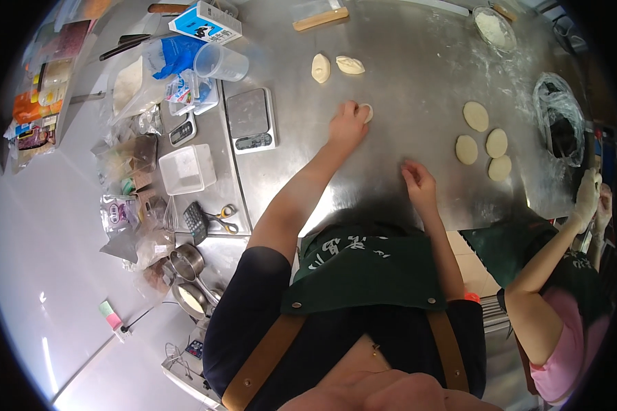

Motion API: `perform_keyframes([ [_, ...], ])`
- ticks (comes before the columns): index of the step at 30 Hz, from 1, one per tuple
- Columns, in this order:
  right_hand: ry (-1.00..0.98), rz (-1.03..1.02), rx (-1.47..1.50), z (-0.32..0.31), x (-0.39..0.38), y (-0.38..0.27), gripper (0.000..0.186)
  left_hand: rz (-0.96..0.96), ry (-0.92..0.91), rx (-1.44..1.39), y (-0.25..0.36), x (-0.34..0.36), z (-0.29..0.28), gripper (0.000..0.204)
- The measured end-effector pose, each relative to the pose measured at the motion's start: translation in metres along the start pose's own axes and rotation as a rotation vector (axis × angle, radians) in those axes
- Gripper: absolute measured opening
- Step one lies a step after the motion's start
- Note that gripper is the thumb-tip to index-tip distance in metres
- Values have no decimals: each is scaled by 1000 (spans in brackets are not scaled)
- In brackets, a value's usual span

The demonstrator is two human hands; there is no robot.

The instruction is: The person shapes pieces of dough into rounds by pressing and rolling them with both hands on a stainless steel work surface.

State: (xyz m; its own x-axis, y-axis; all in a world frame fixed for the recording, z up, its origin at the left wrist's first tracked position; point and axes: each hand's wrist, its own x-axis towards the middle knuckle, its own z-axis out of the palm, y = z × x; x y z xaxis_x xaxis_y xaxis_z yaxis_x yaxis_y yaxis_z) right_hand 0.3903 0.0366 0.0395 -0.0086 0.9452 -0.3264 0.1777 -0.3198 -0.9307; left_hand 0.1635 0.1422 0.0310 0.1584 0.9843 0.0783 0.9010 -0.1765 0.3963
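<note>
My left hand (347, 127) reaches far over the steel worktable, fingers curled over a small pale piece of dough (369, 114) whose right edge shows beside the fingertips. The rest of that piece is hidden under the hand. Farther back lie two shaped dough pieces (321, 68), oval with pointed ends and a ridge along the middle. My right hand (419, 182) hovers near the table's front edge, its fingers loosely bent and a little apart, with nothing visible in them. Several flat dough rounds (476, 116) lie on the table to its right.
Left of my arm stand a digital scale (251, 120), a white plastic tub (186, 169), scissors (223, 218) and a measuring cup (221, 62). A wooden stick (321, 19) lies at the back. A flour bowl (493, 29) and lined bin (559, 120) are right; a co-worker's gloved hand (585, 198) is near.
</note>
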Motion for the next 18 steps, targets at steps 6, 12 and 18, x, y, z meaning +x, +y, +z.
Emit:
perform_keyframes([
  [6, -97, -41, -61, 25, 17, -9, 29, 135, -129, -149, 26, -39, -45, 36],
  [12, -148, -107, 8, 64, 20, 18, 44, 178, -145, -182, 20, -75, -24, 48],
  [18, -46, -165, -32, 85, 5, 14, 55, -354, 80, -735, 24, -128, -7, 68],
])
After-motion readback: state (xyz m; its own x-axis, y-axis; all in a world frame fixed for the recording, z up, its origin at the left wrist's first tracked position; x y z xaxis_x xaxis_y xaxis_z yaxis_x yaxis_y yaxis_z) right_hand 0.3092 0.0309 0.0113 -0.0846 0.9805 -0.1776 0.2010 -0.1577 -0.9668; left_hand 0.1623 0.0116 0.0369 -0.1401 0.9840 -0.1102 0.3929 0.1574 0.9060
